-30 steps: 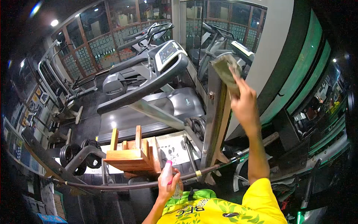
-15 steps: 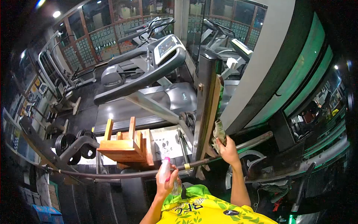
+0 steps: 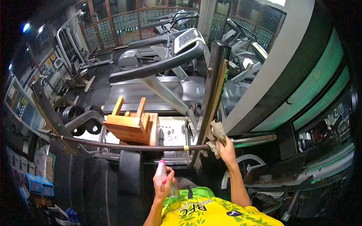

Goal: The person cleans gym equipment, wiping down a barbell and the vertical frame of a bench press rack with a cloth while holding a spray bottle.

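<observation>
My left hand (image 3: 166, 187) is closed around a clear spray bottle (image 3: 161, 173) with a pink top, in front of my yellow and green shirt. Further right, my right hand (image 3: 227, 153) grips a crumpled beige cloth (image 3: 218, 132). That cloth hangs beside the lower part of a dark upright post (image 3: 211, 98), near the right end of a long barbell (image 3: 143, 147). Whether it presses on the post or the bar, I cannot tell. The bar runs across in front of me, beyond the bottle.
A wooden stool-like piece (image 3: 126, 127) sits behind the bar. Beyond it stands a treadmill (image 3: 166, 62). Black weight plates (image 3: 73, 115) are at the left. A grey pillar (image 3: 275, 75) rises to the right, and a blue box (image 3: 39, 184) lies low on the left.
My right hand and the cloth have shifted slightly relative to the post, and the cloth now looks more spread. The bottle stays in my left hand. The whole view has tilted.
</observation>
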